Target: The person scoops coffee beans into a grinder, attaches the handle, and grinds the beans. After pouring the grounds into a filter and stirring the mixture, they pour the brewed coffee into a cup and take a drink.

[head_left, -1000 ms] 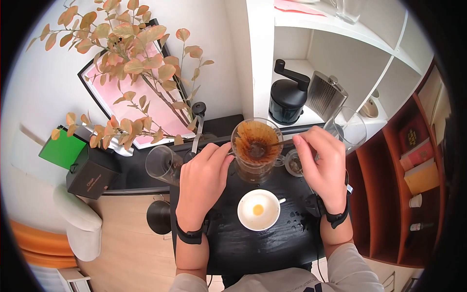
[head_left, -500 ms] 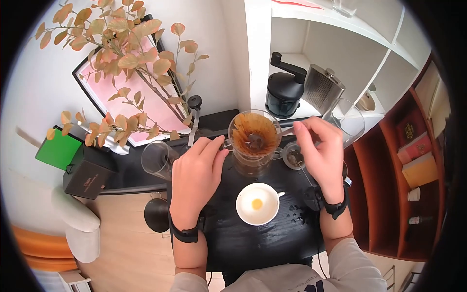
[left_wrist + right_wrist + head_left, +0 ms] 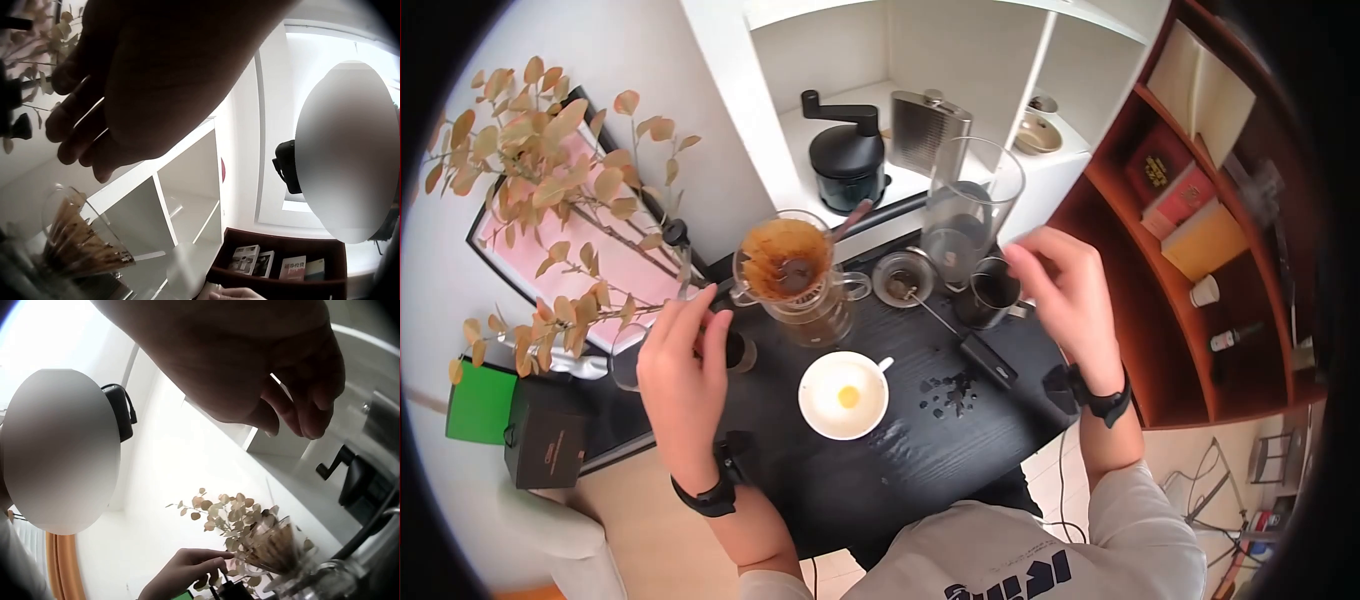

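The glass dripper with a brown-stained paper filter (image 3: 785, 258) sits on a glass server (image 3: 818, 318), a spoon handle (image 3: 852, 218) leaning out at its right. My left hand (image 3: 683, 380) hovers left of the dripper, fingers loosely bent, holding nothing; the left wrist view shows the hand (image 3: 156, 81) above the filter (image 3: 78, 240). My right hand (image 3: 1072, 300) is raised right of a small dark glass cup (image 3: 990, 292), fingers relaxed and bent, with nothing visible in them. A white cup (image 3: 844, 395) with a little yellow liquid stands in front of the server.
A tall glass (image 3: 970, 195), a round strainer-like dish (image 3: 903, 277) and a black frother with a thin wire (image 3: 990, 360) are on the black table, near water drops (image 3: 950, 395). Behind stand a black grinder (image 3: 847, 165) and a flask (image 3: 928, 130) on the white shelf.
My left hand has let go of the dripper's handle and my right hand has released the spoon; both have moved apart from the dripper. The head view has swung to the right.
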